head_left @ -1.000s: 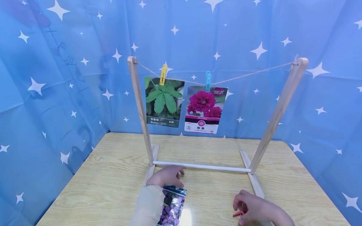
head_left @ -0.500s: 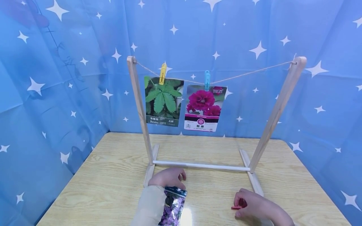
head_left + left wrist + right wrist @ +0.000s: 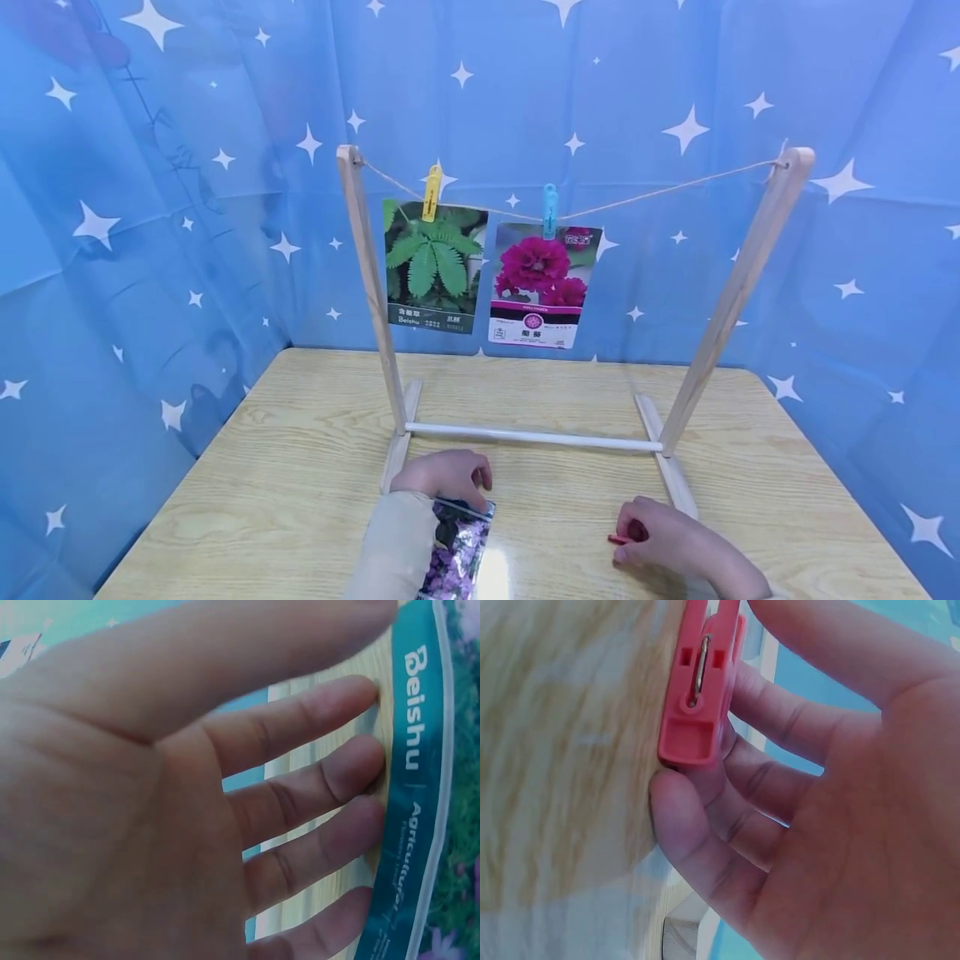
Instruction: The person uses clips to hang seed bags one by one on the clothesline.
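On the table near the front lies a seed packet (image 3: 459, 557) with purple flowers and a dark green top band, partly hidden by the left sleeve. My left hand (image 3: 450, 477) is at its top edge. In the left wrist view, the fingertips (image 3: 367, 761) meet the packet's green band (image 3: 409, 787), the thumb apart from the fingers. Toward the right, my right hand (image 3: 660, 535) holds a red clothespin (image 3: 619, 540) low over the table. Seen from the right wrist, the clothespin (image 3: 691, 739) lies between thumb and curled fingers, its metal spring showing.
A wooden stand with two posts (image 3: 372, 292) and a white crossbar (image 3: 525, 436) stands behind the hands. Along its string (image 3: 667, 193), a yellow clothespin (image 3: 431, 194) holds a green-leaf packet (image 3: 433, 275) and a blue clothespin (image 3: 550, 212) a pink-flower packet (image 3: 542, 283).
My right hand has shifted slightly left and away from me with the red clothespin, which has turned a little. My left hand has moved slightly nearer the packet's top edge.
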Demonstrator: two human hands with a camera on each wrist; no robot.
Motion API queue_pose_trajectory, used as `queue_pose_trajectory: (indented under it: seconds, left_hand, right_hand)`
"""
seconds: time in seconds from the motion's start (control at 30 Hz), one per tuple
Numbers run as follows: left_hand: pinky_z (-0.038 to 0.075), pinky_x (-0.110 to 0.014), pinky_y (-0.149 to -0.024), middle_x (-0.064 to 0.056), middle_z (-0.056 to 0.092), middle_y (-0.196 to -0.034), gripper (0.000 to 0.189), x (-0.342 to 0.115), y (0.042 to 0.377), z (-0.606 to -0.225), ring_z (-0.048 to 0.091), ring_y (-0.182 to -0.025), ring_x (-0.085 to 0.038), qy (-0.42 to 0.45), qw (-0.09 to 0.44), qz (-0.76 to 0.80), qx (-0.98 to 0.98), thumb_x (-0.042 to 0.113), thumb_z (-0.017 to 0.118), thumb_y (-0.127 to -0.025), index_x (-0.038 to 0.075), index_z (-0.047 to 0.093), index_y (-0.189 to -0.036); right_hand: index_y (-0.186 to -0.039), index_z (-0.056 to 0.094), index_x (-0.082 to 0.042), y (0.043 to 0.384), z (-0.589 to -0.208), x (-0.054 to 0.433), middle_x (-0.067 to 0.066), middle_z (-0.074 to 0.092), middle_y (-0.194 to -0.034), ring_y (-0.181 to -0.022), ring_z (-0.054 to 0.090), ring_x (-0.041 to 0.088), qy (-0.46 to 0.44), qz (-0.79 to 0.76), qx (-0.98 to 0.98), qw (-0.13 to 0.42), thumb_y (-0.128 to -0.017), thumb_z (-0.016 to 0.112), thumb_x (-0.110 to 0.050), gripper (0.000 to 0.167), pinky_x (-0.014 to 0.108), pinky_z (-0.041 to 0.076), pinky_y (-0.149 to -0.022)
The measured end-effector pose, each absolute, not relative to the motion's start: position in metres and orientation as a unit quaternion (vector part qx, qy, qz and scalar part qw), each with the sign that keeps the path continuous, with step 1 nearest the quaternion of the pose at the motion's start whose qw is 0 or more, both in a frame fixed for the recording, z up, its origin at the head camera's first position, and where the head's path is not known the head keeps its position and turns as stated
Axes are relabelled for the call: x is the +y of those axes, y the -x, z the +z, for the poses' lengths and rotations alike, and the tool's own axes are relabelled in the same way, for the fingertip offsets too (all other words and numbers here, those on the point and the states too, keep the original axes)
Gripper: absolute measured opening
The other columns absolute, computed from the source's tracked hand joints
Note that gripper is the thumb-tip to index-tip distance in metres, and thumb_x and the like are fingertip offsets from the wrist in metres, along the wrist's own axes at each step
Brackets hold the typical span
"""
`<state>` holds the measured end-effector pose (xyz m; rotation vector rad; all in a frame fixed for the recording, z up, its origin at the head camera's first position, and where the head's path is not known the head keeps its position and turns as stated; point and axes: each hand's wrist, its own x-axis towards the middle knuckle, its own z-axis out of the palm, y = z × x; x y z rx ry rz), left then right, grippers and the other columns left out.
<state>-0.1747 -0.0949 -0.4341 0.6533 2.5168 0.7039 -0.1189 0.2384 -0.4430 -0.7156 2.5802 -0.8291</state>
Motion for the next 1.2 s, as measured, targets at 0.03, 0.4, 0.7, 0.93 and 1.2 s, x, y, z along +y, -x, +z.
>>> queue_pose_trajectory:
  seconds: [0.03, 0.4, 0.7, 0.93, 1.2]
  left_hand:
    - [0.041, -0.024, -0.067, 0.009, 0.052, -0.083, 0.025, -0.094, 0.174, -0.434, 0.048, -0.074, -0.006, -0.240, 0.217, 0.247, 0.913, 0.024, 0.074, -0.068, 0.020, 0.059, -0.088]
    - [0.040, -0.023, -0.057, 0.010, 0.048, -0.074, 0.019, -0.088, 0.167, -0.432, 0.046, -0.064, -0.007, -0.231, 0.190, 0.196, 0.934, 0.012, 0.073, -0.066, 0.019, 0.059, -0.076]
    - [0.040, -0.021, -0.057, 0.012, 0.049, -0.071, 0.018, -0.086, 0.164, -0.432, 0.046, -0.062, -0.005, -0.227, 0.180, 0.201, 0.936, 0.020, 0.075, -0.065, 0.021, 0.058, -0.069]
    - [0.039, -0.022, -0.054, 0.010, 0.046, -0.074, 0.018, -0.084, 0.161, -0.428, 0.045, -0.062, -0.006, -0.229, 0.176, 0.186, 0.939, 0.016, 0.075, -0.065, 0.019, 0.058, -0.067]
    - [0.040, -0.019, -0.054, 0.013, 0.050, -0.066, 0.016, -0.087, 0.166, -0.434, 0.046, -0.058, -0.003, -0.243, 0.169, 0.190, 0.936, 0.013, 0.073, -0.066, 0.020, 0.058, -0.065]
  right_hand:
    - [-0.081, 0.054, -0.017, 0.119, -0.443, 0.239, -0.004, 0.047, -0.076, -0.065, 0.040, 0.003, 0.253, -0.289, 0.908, 0.169, -0.073, 0.069, -0.040, 0.029, 0.022, 0.034, -0.053]
    - [-0.079, 0.052, -0.020, 0.120, -0.448, 0.238, -0.006, 0.044, -0.074, -0.065, 0.039, 0.004, 0.267, -0.270, 0.913, 0.149, -0.063, 0.076, -0.026, 0.029, 0.021, 0.033, -0.054]
    - [-0.079, 0.053, -0.015, 0.122, -0.445, 0.236, -0.006, 0.048, -0.070, -0.060, 0.041, 0.003, 0.234, -0.289, 0.914, 0.163, -0.072, 0.072, -0.030, 0.025, 0.022, 0.034, -0.051]
    - [-0.080, 0.053, -0.014, 0.128, -0.443, 0.238, -0.006, 0.051, -0.066, -0.055, 0.045, 0.004, 0.216, -0.309, 0.908, 0.183, -0.078, 0.066, -0.032, 0.023, 0.022, 0.037, -0.047]
    - [-0.081, 0.054, -0.014, 0.134, -0.442, 0.239, -0.005, 0.052, -0.062, -0.053, 0.044, 0.005, 0.217, -0.318, 0.901, 0.201, -0.079, 0.064, -0.035, 0.023, 0.022, 0.036, -0.047]
